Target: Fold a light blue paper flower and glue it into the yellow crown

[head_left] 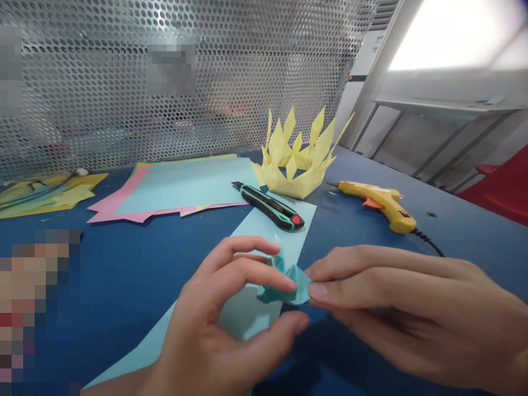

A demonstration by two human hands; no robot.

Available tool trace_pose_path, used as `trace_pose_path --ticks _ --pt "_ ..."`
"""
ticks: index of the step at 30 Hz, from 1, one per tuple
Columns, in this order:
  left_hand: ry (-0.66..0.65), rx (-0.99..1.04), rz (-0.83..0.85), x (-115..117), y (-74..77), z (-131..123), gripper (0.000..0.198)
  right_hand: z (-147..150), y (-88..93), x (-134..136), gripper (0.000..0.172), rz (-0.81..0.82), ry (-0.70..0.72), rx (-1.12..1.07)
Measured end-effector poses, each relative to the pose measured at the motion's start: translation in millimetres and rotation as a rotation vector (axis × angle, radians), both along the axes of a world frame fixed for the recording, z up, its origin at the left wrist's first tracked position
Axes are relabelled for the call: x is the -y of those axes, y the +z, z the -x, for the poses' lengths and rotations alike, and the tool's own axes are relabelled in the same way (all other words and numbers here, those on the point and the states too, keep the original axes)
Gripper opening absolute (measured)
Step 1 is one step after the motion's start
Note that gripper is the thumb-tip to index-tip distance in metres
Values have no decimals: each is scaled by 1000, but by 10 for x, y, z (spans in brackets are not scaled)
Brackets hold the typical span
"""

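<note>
A small folded piece of blue paper [289,286] is between my hands at the lower centre. My right hand [396,302] pinches its right edge between thumb and fingers. My left hand [231,313] has its fingers curved and apart from the thumb, its fingertips touching the folded paper from behind and above. Below lies a long light-blue paper strip [247,316], slanting across the blue table. A black and green utility knife [270,204] rests on the strip's far end, blade pointing left.
A yellow paper crown [295,176] stands behind the knife. Right of it lies a yellow glue gun [377,203] with a cord. Stacked coloured sheets [185,184] and yellow scraps [58,195] lie left. A perforated metal panel [124,99] borders the table's back.
</note>
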State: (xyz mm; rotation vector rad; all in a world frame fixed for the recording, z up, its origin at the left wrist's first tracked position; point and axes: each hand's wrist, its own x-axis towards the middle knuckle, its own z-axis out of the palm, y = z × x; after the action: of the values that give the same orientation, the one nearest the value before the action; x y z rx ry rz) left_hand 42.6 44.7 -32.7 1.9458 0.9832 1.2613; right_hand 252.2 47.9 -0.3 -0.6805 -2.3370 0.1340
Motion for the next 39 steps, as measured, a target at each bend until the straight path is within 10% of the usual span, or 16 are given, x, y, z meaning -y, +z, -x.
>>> trace_pose_path --ticks 12,39 --pt "2 -43 -146 49 17 43 18 91 -256 56 22 135 34 -244" --pt "40 -73 -165 52 32 17 21 189 -79 15 23 203 36 -314"
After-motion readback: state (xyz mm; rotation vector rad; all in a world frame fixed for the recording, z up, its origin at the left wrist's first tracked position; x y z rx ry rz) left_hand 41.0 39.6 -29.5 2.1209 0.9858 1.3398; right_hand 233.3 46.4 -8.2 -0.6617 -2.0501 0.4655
